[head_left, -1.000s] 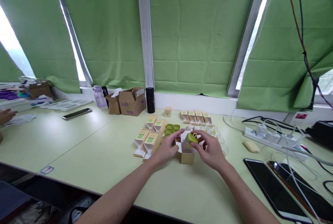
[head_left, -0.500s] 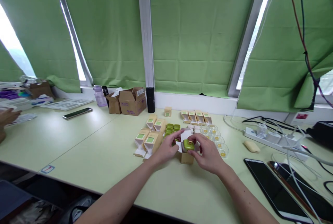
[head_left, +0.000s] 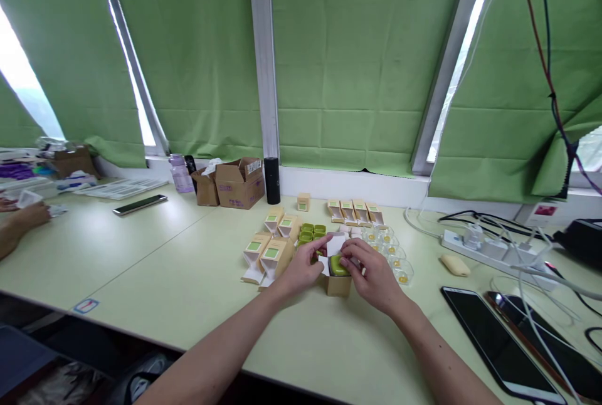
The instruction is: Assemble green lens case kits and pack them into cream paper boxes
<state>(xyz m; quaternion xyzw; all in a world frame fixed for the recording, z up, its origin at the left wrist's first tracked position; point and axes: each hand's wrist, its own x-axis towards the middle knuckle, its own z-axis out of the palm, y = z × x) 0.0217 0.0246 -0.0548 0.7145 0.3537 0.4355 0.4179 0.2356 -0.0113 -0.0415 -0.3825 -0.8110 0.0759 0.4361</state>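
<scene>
Two bare hands meet at an open small box (head_left: 339,287), which stands upright on the tabletop (head_left: 188,286) with its white inner flaps raised. The green case (head_left: 337,265) sits in the mouth of this box, its rounded top showing above the front edge. The right hand (head_left: 375,272) has its fingers closed on the right side of the green case. The left hand (head_left: 301,267) lies at the left of the box, index finger and thumb apart beside the flaps; how firmly they press cannot be told.

Left of the hands: four tan boxes (head_left: 277,252) with green labels, their white flaps folded out; between these and the open box, a cluster of green cups (head_left: 306,236). Behind: four more tan boxes (head_left: 360,210) in a row, and one closed box (head_left: 303,202) standing apart. Right: clear containers (head_left: 397,258) with yellow centres, partly hidden by the right hand.

Far right: a beige case (head_left: 454,265), a white power strip (head_left: 489,252) with cables, and two dark-screened devices (head_left: 498,336). Back left: a black cylinder (head_left: 271,181), brown cartons (head_left: 241,187) and a purple bottle (head_left: 180,175). Far left: another person's hand (head_left: 35,214) near white sheets.
</scene>
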